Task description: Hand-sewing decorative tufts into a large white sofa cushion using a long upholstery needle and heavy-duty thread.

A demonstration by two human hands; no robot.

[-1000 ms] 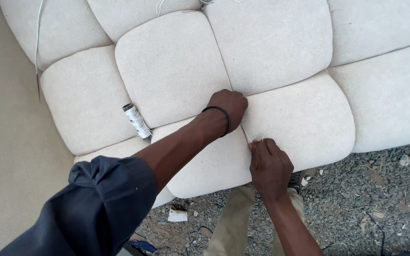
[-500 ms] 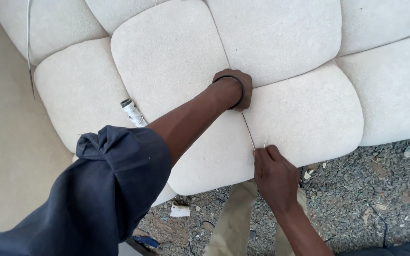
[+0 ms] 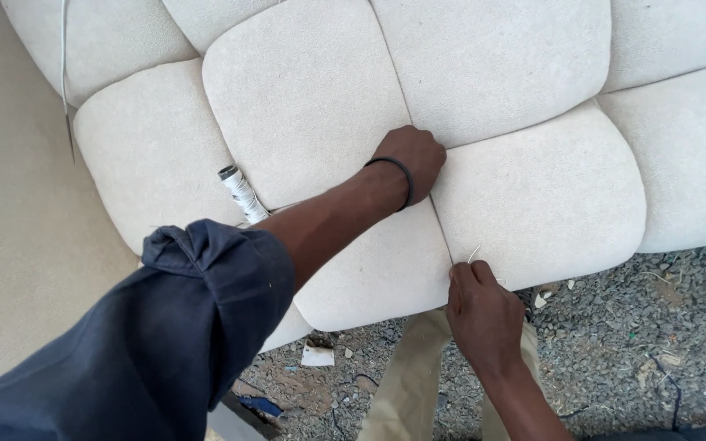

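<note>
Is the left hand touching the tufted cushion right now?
Touching. The head view shows the left hand pressed fist-down into the seam junction of the cream tufted cushion, with no gap visible.

Your cream fabric tufted cushion lies flat, its puffy squares split by deep seams. A thin white thread sticks up from the seam at its near edge.
</note>
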